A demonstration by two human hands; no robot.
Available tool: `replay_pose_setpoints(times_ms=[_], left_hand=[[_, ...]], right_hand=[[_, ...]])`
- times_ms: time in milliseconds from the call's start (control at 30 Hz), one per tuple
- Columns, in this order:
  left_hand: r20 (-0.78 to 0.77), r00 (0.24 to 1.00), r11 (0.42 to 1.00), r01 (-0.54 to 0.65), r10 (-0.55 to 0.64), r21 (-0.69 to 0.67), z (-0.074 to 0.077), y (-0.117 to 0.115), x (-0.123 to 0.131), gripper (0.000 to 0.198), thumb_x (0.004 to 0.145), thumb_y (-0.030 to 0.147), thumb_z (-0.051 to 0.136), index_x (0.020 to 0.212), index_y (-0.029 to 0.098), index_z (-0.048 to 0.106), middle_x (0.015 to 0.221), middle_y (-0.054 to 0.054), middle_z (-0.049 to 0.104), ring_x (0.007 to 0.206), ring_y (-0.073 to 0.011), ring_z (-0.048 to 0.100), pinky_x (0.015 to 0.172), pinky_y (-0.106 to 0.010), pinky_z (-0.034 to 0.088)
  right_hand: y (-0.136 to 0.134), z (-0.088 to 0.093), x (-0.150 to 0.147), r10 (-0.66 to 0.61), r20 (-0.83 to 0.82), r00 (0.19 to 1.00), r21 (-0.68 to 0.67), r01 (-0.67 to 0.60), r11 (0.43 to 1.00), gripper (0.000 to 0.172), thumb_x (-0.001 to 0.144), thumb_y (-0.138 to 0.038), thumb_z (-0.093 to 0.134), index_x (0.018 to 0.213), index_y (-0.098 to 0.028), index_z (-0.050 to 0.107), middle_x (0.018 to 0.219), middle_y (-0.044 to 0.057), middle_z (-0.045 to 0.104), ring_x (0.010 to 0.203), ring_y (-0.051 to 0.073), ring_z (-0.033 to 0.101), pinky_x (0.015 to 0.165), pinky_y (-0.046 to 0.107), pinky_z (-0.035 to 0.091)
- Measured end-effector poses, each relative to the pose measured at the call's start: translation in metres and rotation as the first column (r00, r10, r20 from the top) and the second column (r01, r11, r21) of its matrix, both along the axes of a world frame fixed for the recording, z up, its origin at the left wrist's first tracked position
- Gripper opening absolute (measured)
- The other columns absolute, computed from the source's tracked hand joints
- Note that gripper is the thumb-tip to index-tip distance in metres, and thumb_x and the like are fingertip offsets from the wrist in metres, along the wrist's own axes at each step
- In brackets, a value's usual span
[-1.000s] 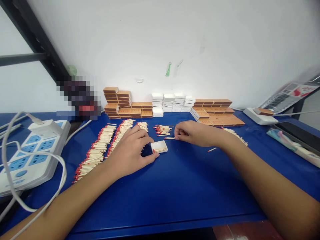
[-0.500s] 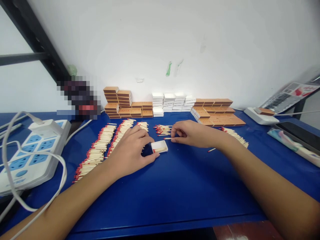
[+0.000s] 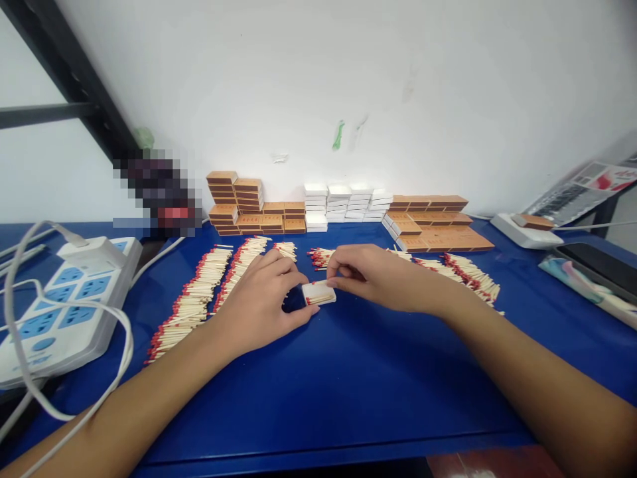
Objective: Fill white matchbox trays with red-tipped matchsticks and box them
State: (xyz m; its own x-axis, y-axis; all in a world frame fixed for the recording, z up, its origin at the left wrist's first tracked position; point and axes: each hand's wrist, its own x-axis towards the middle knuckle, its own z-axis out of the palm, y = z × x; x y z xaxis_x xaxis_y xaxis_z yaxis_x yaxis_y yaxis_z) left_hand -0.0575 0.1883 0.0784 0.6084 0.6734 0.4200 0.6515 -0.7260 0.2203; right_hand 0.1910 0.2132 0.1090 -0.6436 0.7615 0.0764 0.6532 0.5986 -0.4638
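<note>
A small white matchbox tray (image 3: 318, 289) lies on the blue table, with a few red-tipped matches (image 3: 319, 300) along its near side. My left hand (image 3: 266, 295) grips the left end of this tray between thumb and fingers. At the tray's right end, my right hand (image 3: 361, 275) pinches a match whose red head shows over the tray's far side. Just behind my right hand is a small heap of matches (image 3: 320, 257), partly covered by the hand.
Long rows of matches (image 3: 192, 299) lie left, more matches (image 3: 472, 275) right. Brown matchboxes (image 3: 249, 206) and white trays (image 3: 343, 202) are stacked along the wall. A power strip (image 3: 70, 299) with cables stands left; a pouch (image 3: 587, 285) lies right.
My right hand has moved left and slightly nearer, bringing its match from beside the tray to over it. My left hand stays on the tray.
</note>
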Motion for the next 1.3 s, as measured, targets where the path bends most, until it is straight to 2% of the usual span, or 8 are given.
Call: replay_pose_setpoints(times_ms=[133, 300, 500, 633, 767, 900, 1000, 1300], left_hand=[[-0.007, 1.000, 1.000, 0.002, -0.002, 0.000, 0.000, 0.000, 0.000, 0.027, 0.091, 0.044, 0.077, 0.103, 0.020, 0.075, 0.097, -0.006, 0.070, 0.102, -0.0273, 0.059, 0.094, -0.046, 0.051], [-0.003, 1.000, 1.000, 0.005, -0.005, -0.002, -0.001, 0.000, 0.000, 0.026, 0.092, 0.043, 0.076, 0.103, 0.019, 0.076, 0.097, -0.006, 0.070, 0.101, -0.0265, 0.059, 0.094, -0.046, 0.051], [0.003, 1.000, 1.000, -0.001, 0.001, -0.008, 0.000, 0.001, 0.000, 0.026, 0.091, 0.042, 0.078, 0.102, 0.019, 0.076, 0.097, -0.006, 0.071, 0.102, -0.0264, 0.059, 0.093, -0.045, 0.051], [0.001, 1.000, 1.000, -0.001, 0.001, -0.009, 0.000, 0.000, 0.000, 0.026, 0.090, 0.042, 0.078, 0.103, 0.019, 0.076, 0.097, -0.006, 0.070, 0.101, -0.0267, 0.060, 0.091, -0.045, 0.051], [0.004, 1.000, 1.000, 0.001, -0.001, 0.010, -0.001, -0.002, 0.000, 0.027, 0.091, 0.042, 0.077, 0.102, 0.018, 0.076, 0.100, -0.007, 0.070, 0.103, -0.0267, 0.060, 0.093, -0.046, 0.052], [0.005, 1.000, 1.000, 0.006, -0.006, 0.022, -0.002, -0.001, -0.001, 0.027, 0.092, 0.043, 0.077, 0.101, 0.018, 0.076, 0.100, -0.006, 0.071, 0.102, -0.0262, 0.060, 0.095, -0.047, 0.052], [0.005, 1.000, 1.000, 0.007, -0.007, 0.022, -0.002, 0.000, -0.001, 0.027, 0.091, 0.043, 0.077, 0.101, 0.018, 0.076, 0.099, -0.006, 0.071, 0.102, -0.0265, 0.059, 0.095, -0.046, 0.052], [0.000, 1.000, 1.000, -0.003, 0.003, 0.003, -0.001, 0.001, -0.001, 0.027, 0.091, 0.043, 0.078, 0.101, 0.019, 0.076, 0.095, -0.006, 0.070, 0.101, -0.0272, 0.060, 0.092, -0.046, 0.052]], right_hand=[[-0.003, -0.003, -0.005, 0.048, 0.010, 0.999, -0.021, -0.048, 0.999, 0.014, 0.099, -0.026, 0.060, 0.088, -0.021, 0.067, 0.084, 0.002, 0.064, 0.074, 0.017, 0.052, 0.068, 0.031, 0.035], [0.004, -0.003, 0.002, 0.039, 0.009, 0.999, -0.015, -0.039, 0.999, 0.011, 0.097, -0.027, 0.064, 0.091, -0.021, 0.071, 0.078, -0.001, 0.058, 0.070, 0.015, 0.049, 0.065, 0.029, 0.033], [0.005, -0.008, 0.001, 0.050, -0.004, 0.999, -0.092, -0.051, 0.994, 0.010, 0.095, -0.024, 0.064, 0.093, -0.020, 0.073, 0.077, -0.001, 0.059, 0.069, 0.015, 0.049, 0.062, 0.029, 0.032], [0.006, -0.010, -0.001, 0.042, -0.054, 0.998, -0.055, -0.045, 0.997, 0.012, 0.096, -0.026, 0.064, 0.090, -0.020, 0.072, 0.074, -0.002, 0.057, 0.067, 0.014, 0.048, 0.062, 0.028, 0.033], [0.015, -0.015, 0.002, -0.054, -0.140, 0.989, 0.048, 0.061, 0.997, 0.016, 0.099, -0.030, 0.062, 0.095, -0.020, 0.073, 0.074, -0.001, 0.056, 0.066, 0.014, 0.049, 0.065, 0.028, 0.035], [0.023, -0.025, 0.005, -0.061, -0.071, 0.996, 0.107, 0.068, 0.992, 0.013, 0.098, -0.024, 0.062, 0.099, -0.019, 0.074, 0.082, 0.001, 0.060, 0.071, 0.015, 0.051, 0.069, 0.028, 0.036], [0.023, -0.028, 0.005, -0.065, -0.027, 0.998, 0.109, 0.067, 0.992, 0.011, 0.098, -0.023, 0.063, 0.093, -0.019, 0.071, 0.083, 0.001, 0.060, 0.071, 0.015, 0.051, 0.069, 0.028, 0.036], [0.026, -0.023, 0.009, -0.118, 0.095, 0.988, 0.133, 0.105, 0.986, 0.008, 0.096, -0.021, 0.062, 0.089, -0.019, 0.067, 0.085, 0.003, 0.063, 0.073, 0.016, 0.052, 0.068, 0.029, 0.036]])
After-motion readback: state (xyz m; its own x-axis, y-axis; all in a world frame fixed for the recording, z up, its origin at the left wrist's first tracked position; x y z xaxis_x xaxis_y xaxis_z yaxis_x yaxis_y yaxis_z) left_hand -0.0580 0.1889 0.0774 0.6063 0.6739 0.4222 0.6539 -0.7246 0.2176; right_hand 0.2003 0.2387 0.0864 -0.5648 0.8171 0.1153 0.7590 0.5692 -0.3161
